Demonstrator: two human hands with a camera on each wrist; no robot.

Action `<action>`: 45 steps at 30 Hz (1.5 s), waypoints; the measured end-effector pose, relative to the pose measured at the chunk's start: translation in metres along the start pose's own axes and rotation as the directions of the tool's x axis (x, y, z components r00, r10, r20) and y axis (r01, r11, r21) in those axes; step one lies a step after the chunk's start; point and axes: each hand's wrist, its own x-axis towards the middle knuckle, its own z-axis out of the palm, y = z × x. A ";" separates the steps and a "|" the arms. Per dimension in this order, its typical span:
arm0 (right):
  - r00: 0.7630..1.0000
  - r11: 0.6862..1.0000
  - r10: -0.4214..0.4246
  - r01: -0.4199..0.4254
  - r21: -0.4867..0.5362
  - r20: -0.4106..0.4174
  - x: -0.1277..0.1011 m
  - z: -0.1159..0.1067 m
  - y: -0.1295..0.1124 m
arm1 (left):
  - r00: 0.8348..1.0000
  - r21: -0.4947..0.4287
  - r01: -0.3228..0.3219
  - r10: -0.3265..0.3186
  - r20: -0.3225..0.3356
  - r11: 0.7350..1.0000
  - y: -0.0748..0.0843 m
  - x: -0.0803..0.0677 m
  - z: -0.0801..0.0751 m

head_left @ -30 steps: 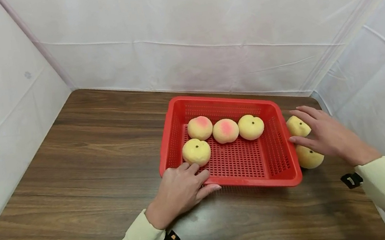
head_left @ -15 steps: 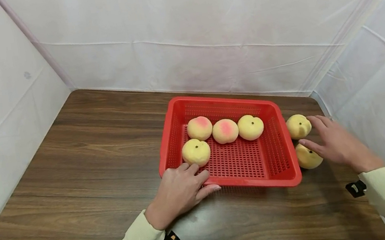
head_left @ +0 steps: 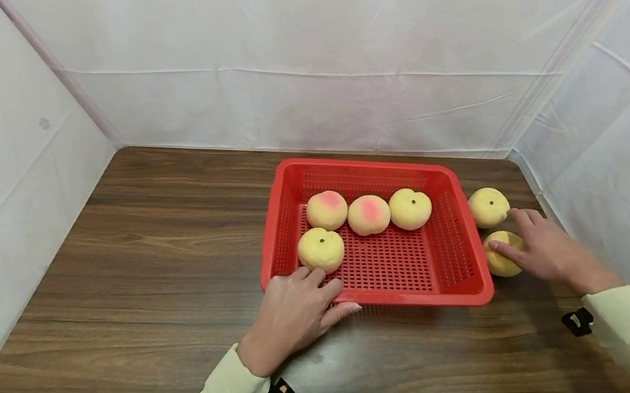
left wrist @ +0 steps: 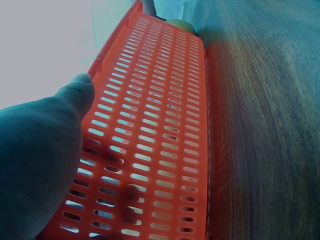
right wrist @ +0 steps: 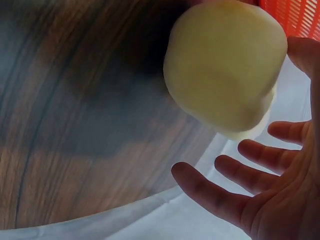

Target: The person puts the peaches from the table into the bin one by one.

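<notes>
A red slotted basket (head_left: pixel 462 283) sits on the wooden table and holds several yellow-pink peaches (head_left: pixel 369 214). My left hand (head_left: pixel 336 290) grips its near-left rim, fingers hooked inside. The thumb (left wrist: pixel 75 95) lies against the outer wall (left wrist: pixel 150 130). Two more peaches lie on the table right of the basket, a far one (head_left: pixel 488 207) and a near one (head_left: pixel 499 265). My right hand (head_left: pixel 512 233) cups the near peach (right wrist: pixel 225 65). Its thumb is at the front and its spread fingers (right wrist: pixel 225 195) are behind, not closed on the peach.
White cloth walls (head_left: pixel 301 92) close in the table on the left, back and right. The right wall stands just behind my right hand. Bare wood (head_left: pixel 150 258) stretches left of the basket and along the near edge.
My right hand has drawn back from the far outside peach toward me and now surrounds the near one. The left hand and the basket have not moved.
</notes>
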 end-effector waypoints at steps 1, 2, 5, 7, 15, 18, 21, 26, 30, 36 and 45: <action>1.000 1.000 0.010 -0.010 0.001 0.010 0.000 0.001 0.000 | 1.000 -0.001 0.000 0.000 0.001 1.000 0.000 0.000 0.000; 1.000 1.000 0.016 -0.016 0.001 0.015 0.000 0.002 -0.001 | 1.000 -0.001 0.000 0.000 0.001 1.000 0.000 0.000 0.000; 0.999 1.000 0.025 -0.025 -0.008 0.030 0.001 0.005 -0.002 | 1.000 -0.003 0.000 0.000 0.000 1.000 0.000 0.000 0.000; 0.999 1.000 0.027 -0.027 -0.013 0.038 0.001 0.006 -0.003 | 1.000 -0.005 0.001 -0.001 0.000 1.000 0.000 0.000 0.000; 0.999 1.000 0.006 -0.005 -0.021 0.032 0.002 0.014 -0.006 | 1.000 -0.005 -0.001 0.001 -0.003 1.000 0.000 0.000 0.001; 1.000 1.000 -0.003 0.004 -0.025 0.019 0.003 0.018 -0.008 | 1.000 -0.001 -0.001 0.001 -0.006 1.000 0.000 -0.001 0.001; 1.000 1.000 -0.003 0.003 -0.024 0.019 0.004 0.023 -0.009 | 1.000 0.002 -0.002 0.002 -0.009 1.000 0.001 -0.001 0.001; 1.000 1.000 0.011 -0.010 -0.025 0.027 0.004 0.029 -0.011 | 1.000 0.000 -0.003 0.003 -0.011 1.000 0.001 -0.001 0.001; 1.000 0.999 0.009 -0.009 -0.032 0.006 0.005 0.030 -0.011 | 1.000 0.000 -0.003 0.003 -0.009 1.000 0.000 0.000 0.001; 1.000 0.999 0.000 -0.001 -0.040 -0.018 0.005 0.031 -0.012 | 1.000 -0.006 -0.001 0.001 0.014 1.000 0.001 0.000 -0.001; 0.998 0.998 -0.031 0.029 -0.051 -0.048 0.005 0.032 -0.012 | 1.000 -0.011 0.002 -0.002 0.018 1.000 0.001 0.001 -0.002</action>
